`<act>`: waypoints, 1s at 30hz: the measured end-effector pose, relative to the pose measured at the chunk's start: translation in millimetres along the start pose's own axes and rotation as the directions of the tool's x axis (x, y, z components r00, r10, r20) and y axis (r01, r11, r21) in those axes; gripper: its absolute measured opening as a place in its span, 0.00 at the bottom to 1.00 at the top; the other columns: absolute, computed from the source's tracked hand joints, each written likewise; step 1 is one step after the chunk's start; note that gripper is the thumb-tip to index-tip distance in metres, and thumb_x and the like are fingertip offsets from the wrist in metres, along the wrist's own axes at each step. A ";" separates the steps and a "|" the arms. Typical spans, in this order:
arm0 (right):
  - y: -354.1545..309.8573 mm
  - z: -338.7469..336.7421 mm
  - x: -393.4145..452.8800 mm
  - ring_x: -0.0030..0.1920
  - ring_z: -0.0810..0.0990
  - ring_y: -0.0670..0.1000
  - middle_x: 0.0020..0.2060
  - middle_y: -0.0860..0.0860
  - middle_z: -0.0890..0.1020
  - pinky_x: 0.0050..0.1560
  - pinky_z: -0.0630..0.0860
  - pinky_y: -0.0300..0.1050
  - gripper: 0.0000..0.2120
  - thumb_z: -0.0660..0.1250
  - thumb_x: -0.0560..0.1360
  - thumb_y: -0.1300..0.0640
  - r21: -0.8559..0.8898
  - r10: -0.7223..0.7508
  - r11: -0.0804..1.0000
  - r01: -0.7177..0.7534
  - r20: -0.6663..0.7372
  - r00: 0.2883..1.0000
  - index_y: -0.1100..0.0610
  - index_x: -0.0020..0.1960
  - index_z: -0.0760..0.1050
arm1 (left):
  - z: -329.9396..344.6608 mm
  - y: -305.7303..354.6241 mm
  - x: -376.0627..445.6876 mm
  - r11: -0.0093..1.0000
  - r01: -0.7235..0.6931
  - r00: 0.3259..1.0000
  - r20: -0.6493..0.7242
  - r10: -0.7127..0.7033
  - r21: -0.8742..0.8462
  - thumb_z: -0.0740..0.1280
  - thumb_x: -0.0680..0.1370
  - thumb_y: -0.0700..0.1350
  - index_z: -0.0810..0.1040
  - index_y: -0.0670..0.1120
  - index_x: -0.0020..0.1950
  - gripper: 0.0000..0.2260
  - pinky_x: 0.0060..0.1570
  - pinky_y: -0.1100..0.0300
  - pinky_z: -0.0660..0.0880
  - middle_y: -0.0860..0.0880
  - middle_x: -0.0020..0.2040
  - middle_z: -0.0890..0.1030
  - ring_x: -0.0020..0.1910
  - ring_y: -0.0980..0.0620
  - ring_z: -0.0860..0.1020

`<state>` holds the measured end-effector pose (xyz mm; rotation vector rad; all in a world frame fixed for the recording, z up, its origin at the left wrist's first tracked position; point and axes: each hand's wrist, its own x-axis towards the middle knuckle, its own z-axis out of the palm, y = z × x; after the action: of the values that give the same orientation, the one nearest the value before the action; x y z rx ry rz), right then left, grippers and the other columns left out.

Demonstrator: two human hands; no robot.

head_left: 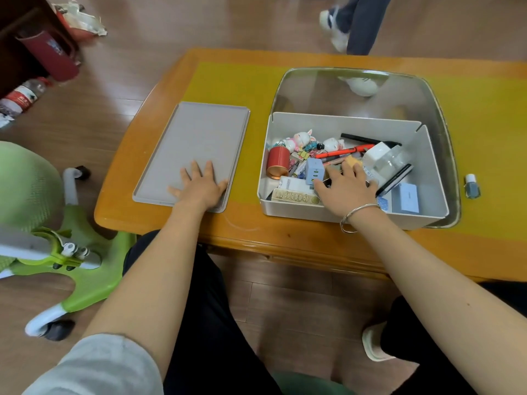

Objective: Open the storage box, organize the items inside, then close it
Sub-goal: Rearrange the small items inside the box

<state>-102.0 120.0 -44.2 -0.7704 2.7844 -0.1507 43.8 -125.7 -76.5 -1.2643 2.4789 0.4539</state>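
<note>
While left hand (201, 186) lies flat on matte lid (196, 143), right hand (346, 187) perhaps grips clutter

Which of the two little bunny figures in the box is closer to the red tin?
The left bunny figure, lying just above the red tin. The other bunny figure lies further right, by the orange pen.

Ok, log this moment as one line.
storage box open | lid on table, left hand flat on it | right hand among items
</note>
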 end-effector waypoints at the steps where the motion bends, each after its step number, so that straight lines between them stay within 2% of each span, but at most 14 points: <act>1: -0.1 -0.1 -0.3 0.76 0.47 0.58 0.76 0.53 0.54 0.71 0.50 0.66 0.27 0.49 0.77 0.39 0.003 0.001 1.000 -0.001 0.001 1.000 0.46 0.74 0.57 | 0.5 1.2 -1.4 1.000 0.004 1.000 0.004 -0.004 -0.001 0.48 0.81 0.64 0.40 0.55 0.79 0.31 0.68 0.29 0.45 0.48 0.79 0.38 0.77 0.41 0.39; 9: -0.5 0.0 -2.0 0.76 0.47 0.57 0.76 0.53 0.54 0.71 0.49 0.66 0.27 0.49 0.78 0.39 0.004 -0.005 1.000 0.005 -0.008 1.000 0.47 0.74 0.56 | 8.4 -0.4 -12.8 1.000 0.024 0.999 0.037 -0.023 -0.018 0.45 0.82 0.61 0.37 0.54 0.78 0.29 0.68 0.28 0.43 0.46 0.78 0.35 0.76 0.39 0.35; 13: 0.2 0.1 -2.8 0.76 0.49 0.57 0.75 0.54 0.56 0.71 0.49 0.65 0.27 0.50 0.77 0.40 0.019 -0.002 1.000 0.002 -0.022 1.000 0.48 0.73 0.59 | 8.8 -0.8 -17.6 0.999 0.027 1.000 0.011 -0.026 -0.028 0.47 0.82 0.60 0.40 0.54 0.79 0.29 0.68 0.29 0.45 0.46 0.79 0.37 0.76 0.39 0.38; 15: 1.0 -0.7 -4.8 0.74 0.53 0.57 0.73 0.55 0.61 0.71 0.51 0.63 0.24 0.54 0.77 0.43 0.073 -0.024 0.997 0.032 -0.108 0.994 0.51 0.70 0.65 | 5.1 2.9 -19.2 0.998 0.036 0.999 -0.026 -0.037 -0.046 0.51 0.83 0.57 0.48 0.52 0.78 0.26 0.69 0.30 0.49 0.45 0.79 0.44 0.76 0.38 0.43; 17: 2.7 -1.8 -8.5 0.73 0.58 0.56 0.70 0.54 0.66 0.72 0.54 0.59 0.22 0.56 0.77 0.46 0.128 -0.082 0.985 0.115 -0.238 0.968 0.53 0.68 0.68 | 1.2 10.6 -21.1 0.997 -0.011 0.994 -0.112 0.003 -0.072 0.54 0.83 0.50 0.61 0.47 0.74 0.20 0.68 0.35 0.58 0.42 0.76 0.58 0.73 0.37 0.57; 19: 7.1 -3.4 -12.8 0.71 0.61 0.55 0.69 0.54 0.68 0.72 0.56 0.55 0.21 0.59 0.77 0.49 0.141 -0.151 0.968 0.207 -0.333 0.931 0.55 0.68 0.70 | -1.7 25.9 -27.4 0.964 -0.144 0.969 -0.231 0.091 -0.225 0.52 0.83 0.48 0.71 0.43 0.66 0.16 0.63 0.44 0.67 0.40 0.67 0.71 0.64 0.38 0.69; 20: 10.7 -4.7 -14.3 0.70 0.63 0.55 0.68 0.54 0.69 0.71 0.57 0.53 0.20 0.59 0.78 0.49 0.137 -0.173 0.962 0.236 -0.362 0.916 0.55 0.67 0.71 | -4.0 36.5 -33.4 0.914 -0.215 0.955 -0.269 0.123 -0.345 0.51 0.84 0.49 0.72 0.42 0.65 0.17 0.60 0.49 0.68 0.40 0.64 0.74 0.61 0.40 0.72; 22: 21.3 -8.5 -16.0 0.69 0.65 0.54 0.67 0.53 0.71 0.69 0.60 0.52 0.18 0.59 0.78 0.49 0.132 -0.174 0.962 0.241 -0.387 0.906 0.53 0.65 0.72 | -9.9 60.2 -44.7 0.806 -0.295 0.944 -0.289 0.162 -0.513 0.50 0.84 0.54 0.70 0.43 0.67 0.21 0.56 0.55 0.67 0.42 0.63 0.76 0.61 0.43 0.73; 24: 37.2 -14.4 -16.9 0.68 0.66 0.54 0.67 0.52 0.71 0.67 0.62 0.53 0.17 0.59 0.78 0.50 0.149 -0.121 0.970 0.195 -0.398 0.909 0.52 0.65 0.72 | -15.5 84.0 -50.7 0.775 -0.343 0.932 -0.298 0.209 -0.531 0.51 0.83 0.56 0.65 0.45 0.72 0.22 0.58 0.54 0.67 0.43 0.67 0.73 0.65 0.44 0.72; 25: 46.2 -17.7 -17.2 0.67 0.67 0.54 0.66 0.52 0.72 0.66 0.63 0.53 0.17 0.60 0.78 0.50 0.148 -0.092 0.975 0.165 -0.409 0.908 0.52 0.65 0.71 | -17.7 95.1 -51.6 0.777 -0.367 0.923 -0.307 0.233 -0.512 0.54 0.83 0.54 0.63 0.45 0.74 0.22 0.59 0.54 0.68 0.43 0.69 0.72 0.66 0.44 0.71; 27: 64.0 -23.8 -17.1 0.66 0.67 0.55 0.66 0.52 0.73 0.65 0.64 0.53 0.16 0.60 0.78 0.52 0.126 -0.048 0.985 0.115 -0.441 0.896 0.53 0.65 0.72 | -20.4 113.8 -49.4 0.789 -0.392 0.910 -0.325 0.257 -0.473 0.58 0.82 0.46 0.60 0.45 0.75 0.22 0.55 0.56 0.68 0.42 0.68 0.73 0.64 0.42 0.72; 30: 88.8 -30.2 -15.6 0.66 0.67 0.56 0.65 0.53 0.73 0.64 0.63 0.53 0.16 0.61 0.77 0.53 0.114 0.000 0.991 0.063 -0.483 0.876 0.54 0.64 0.72 | -16.6 134.3 -43.7 0.877 -0.320 0.928 -0.304 0.214 -0.359 0.64 0.79 0.43 0.55 0.47 0.77 0.29 0.51 0.51 0.71 0.41 0.65 0.72 0.60 0.41 0.74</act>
<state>-140.7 204.9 -26.4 -0.8416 3.1823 -0.5996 -44.1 -26.4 -25.4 -1.1781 2.9052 0.9757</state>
